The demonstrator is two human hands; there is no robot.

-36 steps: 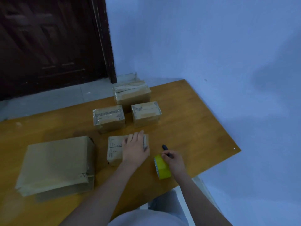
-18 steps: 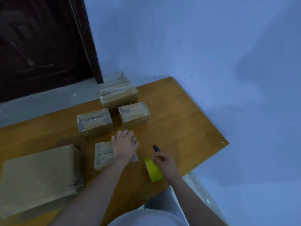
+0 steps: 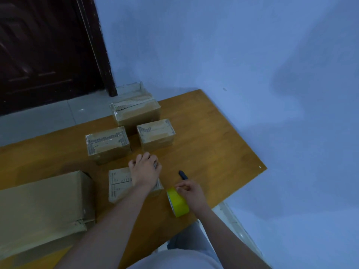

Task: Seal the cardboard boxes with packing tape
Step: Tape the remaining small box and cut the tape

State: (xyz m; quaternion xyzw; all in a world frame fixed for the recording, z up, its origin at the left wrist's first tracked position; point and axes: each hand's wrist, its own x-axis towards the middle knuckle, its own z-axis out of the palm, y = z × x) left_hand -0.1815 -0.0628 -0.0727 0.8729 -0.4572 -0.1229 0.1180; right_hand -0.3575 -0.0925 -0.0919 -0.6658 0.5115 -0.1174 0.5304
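From the head camera, looking down on the orange-brown wooden table, I have the small flat printed cardboard box pulled close to my body so I can work over it, and my left hand lies on its far end to keep it from sliding, I judge, while tape goes on. The fingers of that hand are curled over the box's far edge, pressing down and hooking it rather than lying flat. My right hand sits just right of the box, fingers bent and pinched at the top of the bright yellow roll of packing tape, which stands on its edge on the table; I seem to be picking for the loose end, though the fingertips are too small to tell whether any tape is lifted. A dark pen-like tool lies just beyond that hand. Three more brown cardboard boxes with glossy tape on their tops sit farther back, apparently done, and a large plain cardboard carton lies at my left.
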